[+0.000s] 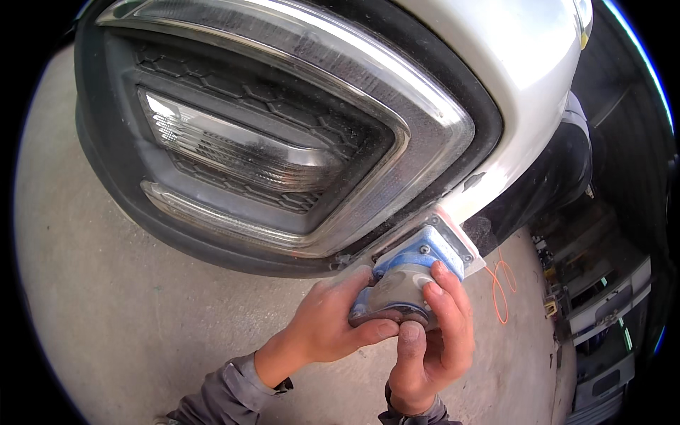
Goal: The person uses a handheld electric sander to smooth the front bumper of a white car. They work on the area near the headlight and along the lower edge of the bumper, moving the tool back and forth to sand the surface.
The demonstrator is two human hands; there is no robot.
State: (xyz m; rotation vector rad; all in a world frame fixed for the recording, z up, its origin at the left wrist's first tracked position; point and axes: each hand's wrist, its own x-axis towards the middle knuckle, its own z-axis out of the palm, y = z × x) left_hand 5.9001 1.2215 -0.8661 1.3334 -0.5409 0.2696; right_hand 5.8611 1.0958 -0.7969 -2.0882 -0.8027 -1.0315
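Both my hands grip a dusty blue and grey power sander (404, 287) with a flat rectangular pad. My left hand (322, 319) wraps its left side, thumb along the rear end. My right hand (439, 333) holds the right side, with fingers over the body and thumb at the rear. The sander's pad (453, 234) lies against the lower corner of a white car bumper (489, 180), beside the black trim. A dark worn patch shows on the white paint just above the pad. The pad's working face is hidden.
A fog light (241, 145) sits in a dark honeycomb recess framed by chrome trim (439, 134). Behind the bumper is a black tyre (559, 177). An orange cord (499, 290) loops over the concrete floor (170, 319). Grey panels or shelving (609, 304) stand at the right.
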